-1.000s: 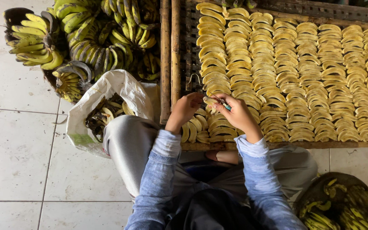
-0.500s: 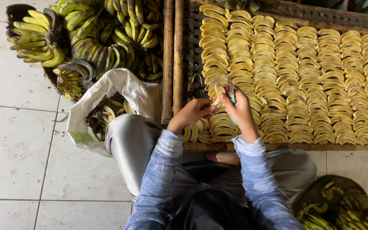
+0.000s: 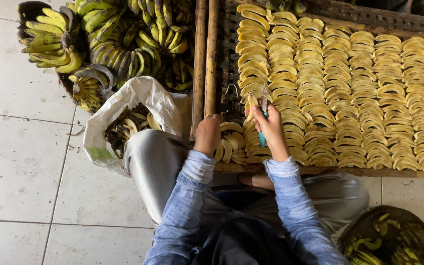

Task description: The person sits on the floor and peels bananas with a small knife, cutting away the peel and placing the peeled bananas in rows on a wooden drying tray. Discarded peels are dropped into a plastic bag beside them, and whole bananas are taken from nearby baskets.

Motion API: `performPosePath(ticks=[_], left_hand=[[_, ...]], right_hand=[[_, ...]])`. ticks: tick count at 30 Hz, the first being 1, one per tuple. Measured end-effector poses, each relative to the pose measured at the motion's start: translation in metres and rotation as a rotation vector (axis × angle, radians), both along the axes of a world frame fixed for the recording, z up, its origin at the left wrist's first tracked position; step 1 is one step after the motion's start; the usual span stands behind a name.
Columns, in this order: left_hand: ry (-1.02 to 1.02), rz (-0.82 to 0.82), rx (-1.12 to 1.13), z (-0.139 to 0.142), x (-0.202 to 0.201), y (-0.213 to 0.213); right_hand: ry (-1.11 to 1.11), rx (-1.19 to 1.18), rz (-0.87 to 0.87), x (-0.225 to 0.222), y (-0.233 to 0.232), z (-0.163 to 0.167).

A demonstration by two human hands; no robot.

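The person sits on a pale tiled floor (image 3: 20,147) with dark grout lines, knees up against a long wooden drying rack (image 3: 212,59) laid flat. Rows of peeled banana slices (image 3: 359,98) cover the rack nearly edge to edge. The right hand (image 3: 271,130) holds a teal-handled knife (image 3: 262,125), its fingers wrapped round it, with one banana slice (image 3: 251,105) pinched at the fingertips. The left hand (image 3: 207,135) rests at the rack's near edge, fingers curled under, beside a few loose slices (image 3: 229,142). Bunches of unpeeled bananas (image 3: 109,44) lie behind a white plastic bag of peels (image 3: 123,122).
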State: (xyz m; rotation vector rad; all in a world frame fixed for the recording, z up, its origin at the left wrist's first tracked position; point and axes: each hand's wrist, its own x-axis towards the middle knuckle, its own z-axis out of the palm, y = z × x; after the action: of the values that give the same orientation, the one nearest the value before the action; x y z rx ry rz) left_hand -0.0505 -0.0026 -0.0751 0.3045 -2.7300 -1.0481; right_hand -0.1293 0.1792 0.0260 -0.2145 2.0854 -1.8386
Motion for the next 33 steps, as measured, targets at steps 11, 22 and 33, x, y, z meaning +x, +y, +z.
performPosePath(ticks=[11, 22, 33], left_hand=[[-0.003, -0.217, 0.278, -0.022, -0.007, 0.007], [-0.032, 0.012, -0.038, 0.082, 0.013, -0.026], [-0.037, -0.046, -0.039, 0.106, 0.006, -0.013]], right_hand=[[0.376, 0.352, 0.275, -0.017, 0.003, -0.036], [0.325, 0.593, 0.564, -0.043, -0.028, -0.051], [0.608, 0.501, 0.51, -0.042, -0.018, -0.052]])
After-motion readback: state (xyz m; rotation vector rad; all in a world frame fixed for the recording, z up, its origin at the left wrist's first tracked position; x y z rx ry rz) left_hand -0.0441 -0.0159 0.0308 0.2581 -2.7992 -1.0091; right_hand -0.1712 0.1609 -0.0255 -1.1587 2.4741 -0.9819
